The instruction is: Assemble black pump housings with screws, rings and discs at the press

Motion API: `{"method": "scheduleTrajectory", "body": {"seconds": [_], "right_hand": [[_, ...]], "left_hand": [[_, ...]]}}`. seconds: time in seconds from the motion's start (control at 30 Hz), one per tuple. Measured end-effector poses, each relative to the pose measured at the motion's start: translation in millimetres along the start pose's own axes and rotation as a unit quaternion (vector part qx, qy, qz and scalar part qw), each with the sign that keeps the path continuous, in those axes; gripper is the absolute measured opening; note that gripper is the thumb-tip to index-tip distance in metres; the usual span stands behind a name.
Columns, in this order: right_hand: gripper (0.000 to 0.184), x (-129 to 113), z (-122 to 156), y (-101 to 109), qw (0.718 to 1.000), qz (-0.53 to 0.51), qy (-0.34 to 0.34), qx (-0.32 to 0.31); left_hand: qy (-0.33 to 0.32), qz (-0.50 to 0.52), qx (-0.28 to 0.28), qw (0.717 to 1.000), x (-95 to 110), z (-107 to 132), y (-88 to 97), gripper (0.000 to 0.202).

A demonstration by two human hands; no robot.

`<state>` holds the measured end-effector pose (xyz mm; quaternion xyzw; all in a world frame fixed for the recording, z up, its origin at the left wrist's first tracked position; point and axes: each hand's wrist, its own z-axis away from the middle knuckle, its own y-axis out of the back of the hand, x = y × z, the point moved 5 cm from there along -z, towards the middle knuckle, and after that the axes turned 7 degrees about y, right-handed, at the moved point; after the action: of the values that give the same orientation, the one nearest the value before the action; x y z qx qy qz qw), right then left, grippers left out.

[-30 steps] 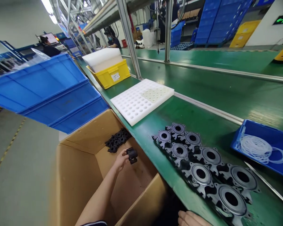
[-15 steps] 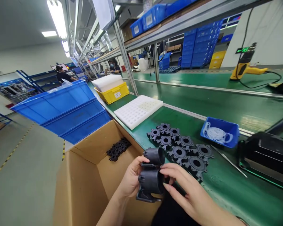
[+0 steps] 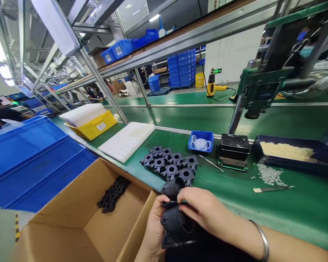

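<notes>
The fingers of the left hand [image 3: 153,227] are curled firmly around the side of a black plastic piece with two round, open barrels [image 3: 177,225]; whether it is one part or two held together, I cannot tell. The right hand [image 3: 209,211], a silver metal bangle [image 3: 261,238] on its wrist, has its fingers bent and nearly together, their tips touching the piece between the barrels; I cannot make out whether they pinch it. The piece is in front of the green-topped bench [image 3: 235,198], just beside the open brown cardboard box [image 3: 71,205], where a cluster of black parts [image 3: 113,194] lies. Past the hands, eight black ring-topped parts [image 3: 172,169] sit close together in two rows. Behind them to the left is a flat white foam tray [image 3: 118,147], then a yellow plastic bin [image 3: 89,133]. To the right of the rows are a small blue plastic tray [image 3: 200,134] of white loops, a slim metal tool [image 3: 211,163], a black metal block [image 3: 233,145] and scattered tiny pale pieces [image 3: 269,174]. Stacked blue plastic crates [image 3: 30,156] stand left of the box.
</notes>
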<state>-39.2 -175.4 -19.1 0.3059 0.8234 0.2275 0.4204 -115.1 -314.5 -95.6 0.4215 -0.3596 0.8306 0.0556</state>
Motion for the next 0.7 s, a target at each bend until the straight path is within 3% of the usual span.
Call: {"method": "scheduleTrajectory", "body": {"seconds": [0.13, 0.23, 0.33, 0.43, 0.5, 0.6, 0.7], "right_hand": [[0.01, 5.3, 25.2, 43.8, 0.997, 0.077, -0.006, -0.004], [0.014, 11.2, 38.5, 76.1, 0.984, 0.178, -0.013, -0.014], [0.013, 30.3, 49.5, 83.4, 0.953, 0.288, -0.054, -0.08], [0.022, 53.6, 58.3, 70.4, 0.918, 0.361, -0.073, -0.149], [0.024, 62.6, 61.0, 66.5, 0.913, 0.369, -0.076, -0.157], [0.017, 60.1, 62.1, 78.2, 0.937, 0.324, -0.081, -0.103], [0.009, 42.9, 66.6, 96.1, 0.966, 0.246, -0.067, 0.036]], "left_hand": [[0.015, -0.03, -0.093, 0.995, -18.9, -10.1, -47.8, 0.045], [-0.03, -0.081, -0.142, 0.986, -17.2, -9.6, -67.7, 0.053], [-0.078, -0.157, -0.134, 0.975, -8.8, -5.3, -61.3, 0.04], [-0.103, -0.215, -0.097, 0.966, -0.6, -2.3, -44.7, 0.031], [-0.115, -0.234, -0.07, 0.963, 3.7, -0.8, -38.5, 0.031], [-0.106, -0.255, -0.063, 0.959, 3.3, 0.0, -44.2, 0.032], [-0.064, -0.264, -0.113, 0.956, -6.7, -3.5, -64.3, 0.042]]}}
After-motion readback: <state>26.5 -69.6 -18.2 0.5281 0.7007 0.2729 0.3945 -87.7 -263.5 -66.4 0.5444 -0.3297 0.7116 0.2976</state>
